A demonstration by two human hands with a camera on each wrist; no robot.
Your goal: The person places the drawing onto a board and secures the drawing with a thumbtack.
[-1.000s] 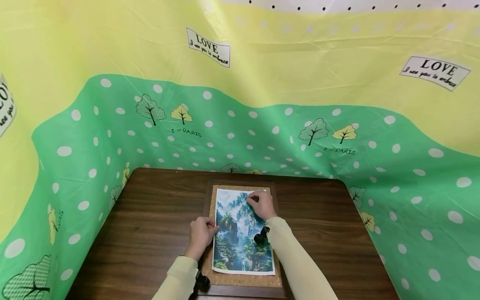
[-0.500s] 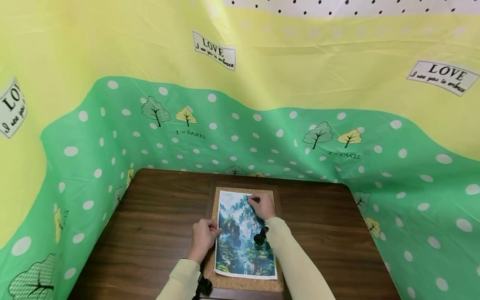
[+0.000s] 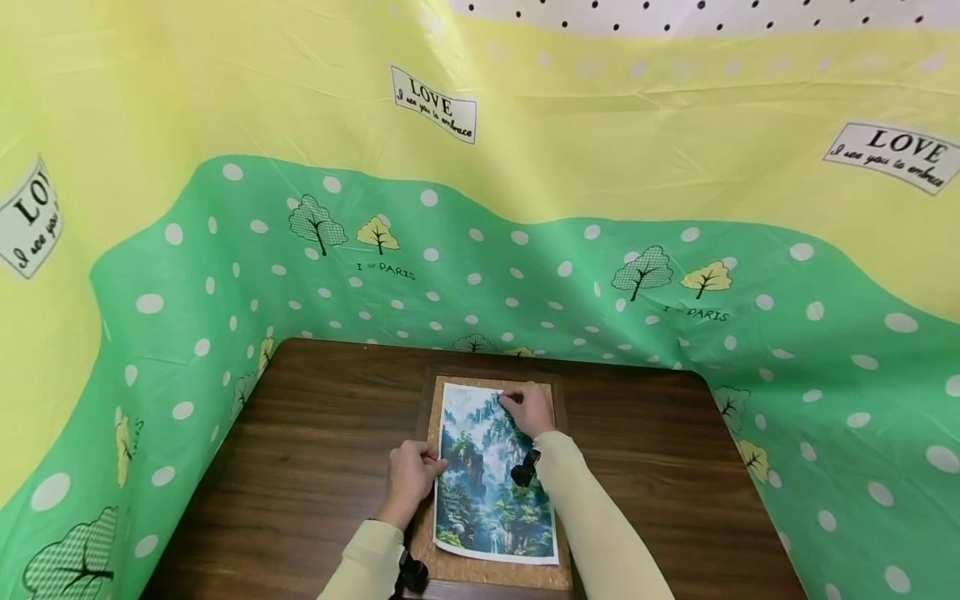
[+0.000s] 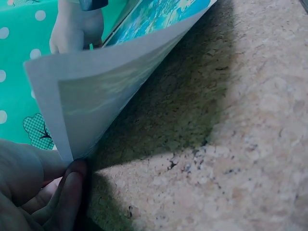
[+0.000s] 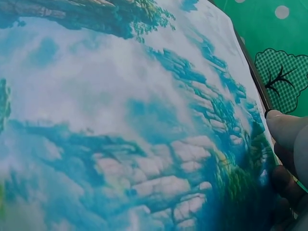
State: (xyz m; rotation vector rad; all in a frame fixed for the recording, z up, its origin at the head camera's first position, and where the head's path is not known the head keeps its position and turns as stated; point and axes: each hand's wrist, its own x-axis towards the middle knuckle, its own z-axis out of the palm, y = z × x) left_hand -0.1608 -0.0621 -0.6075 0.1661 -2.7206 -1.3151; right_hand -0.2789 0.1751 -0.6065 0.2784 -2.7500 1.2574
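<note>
The background is a spotted green and yellow curtain (image 3: pixel 465 221) behind a dark wood-grain table (image 3: pixel 322 433), on which a framed cork board (image 3: pixel 487 571) lies. The landscape print (image 3: pixel 480 475) sits over the cork, a margin of cork showing below it. Compared with the frames of the past second, the head view shifts slightly; print and hands show no clear displacement relative to the board. The left hand (image 3: pixel 411 473) pinches the print's left edge between thumb and finger; the left wrist view shows paper there raised off the cork, casting a shadow. A red patch (image 4: pixel 48 183) among those fingers cannot be identified. The right hand (image 3: pixel 532 410) has its fingertips drawn narrow at the print's far edge; whether they grip paper or the dark speck (image 5: pixel 267 114) by the thumb cannot be told. Assessment: the work appears to be at a steadying stage, the sheet not yet flat.
</note>
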